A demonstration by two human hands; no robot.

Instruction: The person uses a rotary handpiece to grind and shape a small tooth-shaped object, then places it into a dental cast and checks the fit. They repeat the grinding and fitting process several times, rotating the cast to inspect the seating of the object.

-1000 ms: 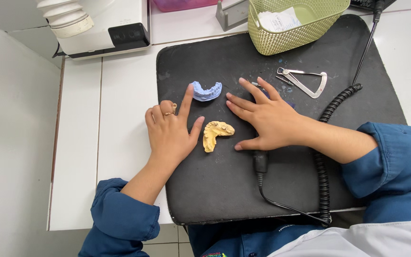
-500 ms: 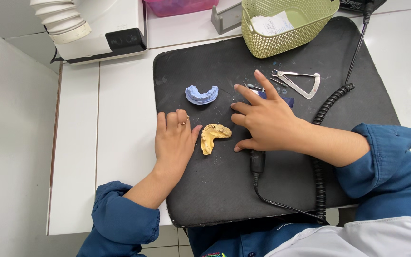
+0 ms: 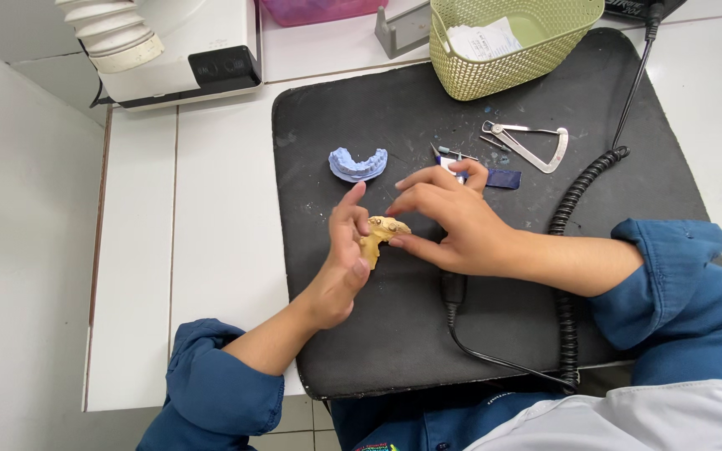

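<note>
1 white tiled worktop (image 3: 211, 250) carries 1 black mat (image 3: 428, 334), which fills the middle of the view. At 11 o'clock stands 1 white machine (image 3: 185, 42) with a ribbed hose. At 12 o'clock, on the mat's far edge, sits 1 yellow-green mesh basket (image 3: 495, 71) with papers inside. 1 coiled black cable (image 3: 574, 217) runs from 1 o'clock down to 5 o'clock, ending in 1 plug just under the right wrist.

The 2 hands meet at the mat's centre. The left hand (image 3: 340, 271) comes in from 7 o'clock, the right hand (image 3: 453, 221) from 3 o'clock; together they pinch 1 yellow dental cast (image 3: 380, 234), raised slightly off the mat, the left thumb at its lower end, the right fingertips on its upper end.

1 blue dental cast (image 3: 358, 163) lies on the mat at 11 o'clock of the hands, well apart. 1 metal caliper (image 3: 532, 144) lies at 1 o'clock, with a few small burs (image 3: 449, 153) just beside the right fingers.
</note>
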